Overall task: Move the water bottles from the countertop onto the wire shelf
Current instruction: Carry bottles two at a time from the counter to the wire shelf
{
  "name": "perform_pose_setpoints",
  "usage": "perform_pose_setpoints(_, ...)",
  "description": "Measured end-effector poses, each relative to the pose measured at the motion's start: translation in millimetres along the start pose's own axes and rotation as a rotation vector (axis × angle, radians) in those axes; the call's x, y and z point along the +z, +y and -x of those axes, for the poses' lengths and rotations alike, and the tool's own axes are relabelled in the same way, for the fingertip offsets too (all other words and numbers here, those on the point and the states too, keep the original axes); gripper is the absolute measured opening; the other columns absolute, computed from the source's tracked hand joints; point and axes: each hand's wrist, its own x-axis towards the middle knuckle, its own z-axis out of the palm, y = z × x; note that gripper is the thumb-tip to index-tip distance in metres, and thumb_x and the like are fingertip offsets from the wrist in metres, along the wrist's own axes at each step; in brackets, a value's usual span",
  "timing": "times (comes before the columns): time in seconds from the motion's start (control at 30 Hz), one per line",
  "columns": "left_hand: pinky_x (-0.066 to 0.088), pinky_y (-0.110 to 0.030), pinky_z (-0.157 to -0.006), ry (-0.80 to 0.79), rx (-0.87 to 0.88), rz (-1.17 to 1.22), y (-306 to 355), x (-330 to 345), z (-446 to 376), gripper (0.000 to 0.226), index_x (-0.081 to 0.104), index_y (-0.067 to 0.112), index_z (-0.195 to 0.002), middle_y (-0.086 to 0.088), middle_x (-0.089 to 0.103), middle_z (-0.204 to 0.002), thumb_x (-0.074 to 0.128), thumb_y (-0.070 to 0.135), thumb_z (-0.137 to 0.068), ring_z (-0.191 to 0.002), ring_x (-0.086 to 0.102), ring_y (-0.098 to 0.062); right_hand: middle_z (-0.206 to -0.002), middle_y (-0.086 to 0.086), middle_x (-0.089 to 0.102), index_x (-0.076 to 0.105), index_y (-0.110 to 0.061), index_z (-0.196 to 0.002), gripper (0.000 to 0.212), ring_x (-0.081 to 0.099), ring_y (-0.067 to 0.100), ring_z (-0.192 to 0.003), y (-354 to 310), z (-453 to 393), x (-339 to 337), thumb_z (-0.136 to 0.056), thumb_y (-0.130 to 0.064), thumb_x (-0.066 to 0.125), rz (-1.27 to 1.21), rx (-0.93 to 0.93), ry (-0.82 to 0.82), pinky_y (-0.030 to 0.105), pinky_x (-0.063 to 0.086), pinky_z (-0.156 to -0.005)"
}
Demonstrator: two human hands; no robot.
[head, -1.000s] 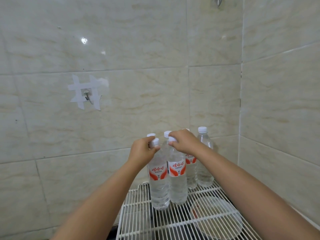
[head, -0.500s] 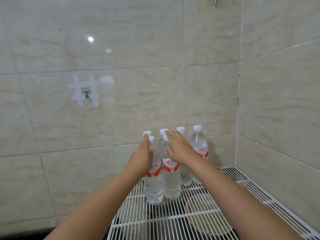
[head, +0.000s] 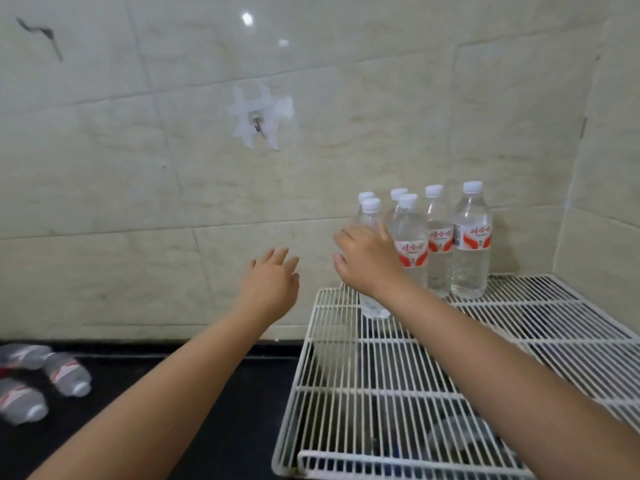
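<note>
Several clear water bottles (head: 471, 244) with white caps and red-and-white labels stand upright in a cluster at the back of the white wire shelf (head: 398, 368). More bottles (head: 67, 374) of the same kind lie on their sides on the black countertop (head: 214, 410) at the far left. My right hand (head: 367, 259) hovers with spread fingers in front of the leftmost standing bottles, holding nothing. My left hand (head: 272, 282) is open in the air left of the shelf, over the countertop's back edge.
Tiled walls meet in a corner behind the shelf on the right. A small metal hook (head: 258, 126) held by white tape is on the back wall. A round clear lid or dish (head: 460, 438) shows under the shelf wires.
Both hands have let go of the two front bottles and pulled back and left. The view has swung left, bringing the countertop and its lying bottles into sight.
</note>
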Motion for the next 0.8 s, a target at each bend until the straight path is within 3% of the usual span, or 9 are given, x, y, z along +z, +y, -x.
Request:
perform_pose_setpoints(0.17,0.021,-0.040,-0.115,-0.029,-0.168,-0.011,-85,-15,68,0.048,0.022,0.018,-0.145,-0.006,0.018,-0.156,0.026,0.033,-0.099,-0.144,0.015,-0.024,-0.146,0.009,0.038,0.040,-0.013,-0.136,0.046,0.031,0.024,-0.136,-109,5,21,-0.095,-0.033,0.039,-0.045,-0.111,-0.050,0.045,0.009,-0.116)
perform_pose_setpoints(0.33,0.028,-0.040,-0.109,-0.008,-0.292,-0.081,-198,-25,175,0.049,0.034,0.015,-0.140,-0.008,0.033,-0.150,0.027,0.036,-0.096,-0.139,0.027,-0.028,-0.149,0.009,0.034,0.036,-0.013,-0.139,0.051,0.023,0.027,-0.141,-250,29,51,-0.095,-0.039,0.038,-0.113,-0.198,-0.129,0.047,0.007,-0.117)
perform_pose_setpoints(0.4,0.034,-0.043,-0.104,-0.007,-0.301,-0.096,-244,-27,224,0.068,0.043,0.012,-0.134,-0.011,0.045,-0.142,0.010,0.046,-0.085,-0.131,0.038,-0.031,-0.150,0.009,0.032,0.034,-0.012,-0.140,0.056,0.021,0.027,-0.142,-311,40,65,-0.094,-0.043,0.038,-0.142,-0.236,-0.173,0.047,0.007,-0.117)
perform_pose_setpoints(0.47,0.039,-0.045,-0.099,-0.014,-0.330,-0.120,-287,-28,271,0.076,0.048,0.010,-0.129,-0.012,0.052,-0.135,0.005,0.047,-0.077,-0.125,0.045,-0.033,-0.150,0.010,0.032,0.035,-0.011,-0.139,0.057,0.021,0.027,-0.142,-371,51,76,-0.094,-0.045,0.037,-0.171,-0.272,-0.207,0.046,0.007,-0.117)
perform_pose_setpoints(0.53,0.039,-0.045,-0.095,-0.049,-0.417,-0.141,-325,-35,314,0.069,0.048,0.011,-0.128,-0.010,0.053,-0.133,0.009,0.044,-0.082,-0.124,0.045,-0.033,-0.147,0.011,0.036,0.040,-0.009,-0.136,0.054,0.023,0.027,-0.140,-428,62,85,-0.094,-0.043,0.039,-0.226,-0.311,-0.223,0.045,0.008,-0.117)
perform_pose_setpoints(0.63,0.030,-0.045,-0.106,-0.110,-0.567,-0.148,-376,-38,366,0.046,0.036,0.015,-0.138,-0.007,0.038,-0.147,0.027,0.034,-0.097,-0.137,0.029,-0.030,-0.143,0.011,0.041,0.044,-0.009,-0.133,0.049,0.027,0.028,-0.138,-499,75,104,-0.094,-0.039,0.039,-0.275,-0.383,-0.247,0.045,0.012,-0.115)
perform_pose_setpoints(0.8,0.026,-0.043,-0.110,-0.182,-0.693,-0.138,-445,-22,419,0.044,0.031,0.018,-0.141,-0.002,0.033,-0.150,0.028,0.030,-0.099,-0.141,0.023,-0.028,-0.141,0.011,0.043,0.044,-0.010,-0.132,0.049,0.031,0.028,-0.134,-581,82,151,-0.094,-0.040,0.039,-0.276,-0.482,-0.300,0.044,0.018,-0.113)
